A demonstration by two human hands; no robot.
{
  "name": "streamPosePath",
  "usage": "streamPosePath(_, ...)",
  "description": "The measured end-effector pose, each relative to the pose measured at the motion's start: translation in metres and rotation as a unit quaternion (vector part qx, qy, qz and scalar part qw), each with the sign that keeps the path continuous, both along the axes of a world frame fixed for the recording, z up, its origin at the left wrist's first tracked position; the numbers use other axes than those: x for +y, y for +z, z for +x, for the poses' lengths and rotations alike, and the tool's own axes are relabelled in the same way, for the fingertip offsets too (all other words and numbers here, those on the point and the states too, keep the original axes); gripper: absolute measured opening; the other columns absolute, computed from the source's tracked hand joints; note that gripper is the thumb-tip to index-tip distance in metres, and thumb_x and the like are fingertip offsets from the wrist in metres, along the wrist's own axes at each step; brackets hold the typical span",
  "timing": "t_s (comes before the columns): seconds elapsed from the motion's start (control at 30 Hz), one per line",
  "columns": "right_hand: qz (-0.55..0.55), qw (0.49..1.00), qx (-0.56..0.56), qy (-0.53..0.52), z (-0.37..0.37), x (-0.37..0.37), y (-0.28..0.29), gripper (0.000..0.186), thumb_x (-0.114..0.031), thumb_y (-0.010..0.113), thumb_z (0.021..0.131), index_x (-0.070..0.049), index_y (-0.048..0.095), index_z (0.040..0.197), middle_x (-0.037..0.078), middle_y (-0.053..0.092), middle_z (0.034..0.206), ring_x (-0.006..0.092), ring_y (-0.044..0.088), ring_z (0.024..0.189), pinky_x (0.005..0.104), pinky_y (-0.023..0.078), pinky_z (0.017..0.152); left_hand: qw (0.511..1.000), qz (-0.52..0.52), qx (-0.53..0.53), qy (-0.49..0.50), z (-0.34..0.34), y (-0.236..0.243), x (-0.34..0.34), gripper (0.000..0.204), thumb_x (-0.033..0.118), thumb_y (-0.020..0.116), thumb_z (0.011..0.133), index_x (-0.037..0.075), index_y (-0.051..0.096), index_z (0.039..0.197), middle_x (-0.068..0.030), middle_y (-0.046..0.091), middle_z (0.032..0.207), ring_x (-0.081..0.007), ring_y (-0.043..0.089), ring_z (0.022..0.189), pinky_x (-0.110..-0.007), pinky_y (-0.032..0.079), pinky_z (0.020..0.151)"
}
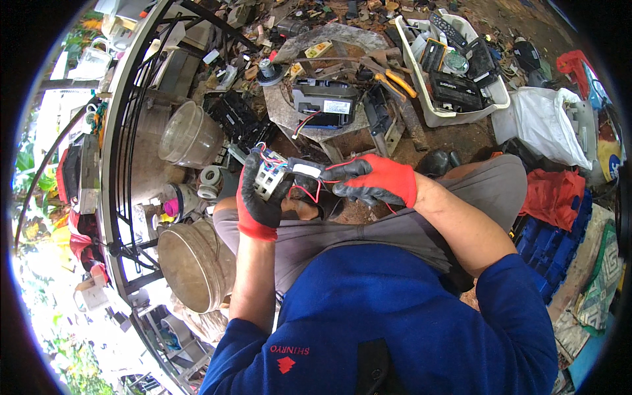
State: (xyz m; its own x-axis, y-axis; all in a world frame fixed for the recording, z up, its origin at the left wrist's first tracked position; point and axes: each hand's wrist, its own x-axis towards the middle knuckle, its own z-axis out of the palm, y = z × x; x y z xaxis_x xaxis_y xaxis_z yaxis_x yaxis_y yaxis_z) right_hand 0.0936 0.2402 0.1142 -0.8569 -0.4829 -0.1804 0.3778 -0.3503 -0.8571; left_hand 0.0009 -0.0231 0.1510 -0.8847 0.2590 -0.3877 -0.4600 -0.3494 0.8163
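Label [307,170], white, unreadable, marks dark module [307,162] by left hand [258,205].

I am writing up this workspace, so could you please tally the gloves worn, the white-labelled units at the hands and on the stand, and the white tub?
Gloves: 2 (left glove, right glove)
Labelled units: 2 (unit at hands, unit on stand)
White tub: 1
Total: 5

1. Head view: from above the blue shirt [408,296], facing down, reaching past the low table [278,105]'s far edge.
2. Left hand [258,204] and right hand [382,181]: fairly near.
3. Left rim: glare, distance unclear.
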Motion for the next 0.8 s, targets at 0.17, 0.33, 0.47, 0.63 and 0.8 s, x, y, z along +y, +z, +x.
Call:
streamPosePath(0.17, 0.146, 0.985, 0.079, 0.054, 0.000, -0.008, -0.010, 0.044, -0.018, 0.073, 0.092, -0.012, 0.066, 0.135, 0.000, 0.074, 0.113, 0.0053, 0.063, 0.096, 0.0259, 0.052, 0.082, 1.000, 0.005, 0.012, -0.016, 0.006, 0.000, 0.009, 0.043, 0.032, 0.053, 0.103, 0.012, 0.055, 0.141, -0.0082, 0.066, 0.118, -0.0215, 0.066, 0.106, -0.040, 0.060, 0.086)
streamPosePath(0.33, 0.121, 0.987, 0.104, -0.010, 0.003, -0.015, -0.018, 0.038, -0.020, 0.074, 0.091, -0.012, 0.070, 0.128, 0.000, 0.076, 0.103, 0.0050, 0.062, 0.088, 0.0265, 0.051, 0.076, 0.998, -0.029, 0.026, -0.042, 0.008, -0.005, 0.008, 0.053, 0.040, 0.058, 0.099, 0.009, 0.054, 0.142, -0.0102, 0.064, 0.123, -0.0238, 0.065, 0.111, -0.038, 0.059, 0.089)
streamPosePath(0.47, 0.140, 0.988, 0.043, -0.050, 0.004, -0.020, -0.018, 0.028, -0.017, 0.071, 0.093, -0.006, 0.072, 0.119, 0.002, 0.072, 0.091, 0.0057, 0.060, 0.078, 0.0250, 0.048, 0.067, 0.911, -0.246, 0.318, -0.094, 0.011, -0.018, 0.004, 0.056, 0.023, 0.069, 0.093, 0.007, 0.052, 0.143, -0.0120, 0.064, 0.126, -0.0263, 0.065, 0.112, -0.038, 0.058, 0.090)
streamPosePath(0.63, -0.003, 0.995, -0.085, -0.046, 0.009, -0.012, -0.011, 0.025, -0.027, 0.068, 0.097, -0.007, 0.072, 0.112, -0.004, 0.064, 0.074, 0.0051, 0.054, 0.061, 0.0240, 0.041, 0.053, 0.836, -0.332, 0.424, -0.106, 0.010, -0.024, 0.001, 0.060, 0.003, 0.072, 0.086, 0.004, 0.052, 0.143, -0.0157, 0.064, 0.129, -0.0274, 0.065, 0.111, -0.039, 0.055, 0.093)
streamPosePath(0.8, -0.120, 0.983, -0.119, -0.076, 0.008, -0.009, -0.008, 0.020, -0.025, 0.064, 0.101, -0.006, 0.070, 0.106, -0.006, 0.054, 0.065, 0.0051, 0.049, 0.056, 0.0242, 0.036, 0.049, 0.889, -0.312, 0.334, -0.014, 0.010, 0.008, -0.012, 0.049, 0.014, 0.073, 0.090, -0.001, 0.056, 0.134, -0.0128, 0.066, 0.121, -0.0213, 0.065, 0.107, -0.033, 0.051, 0.095)
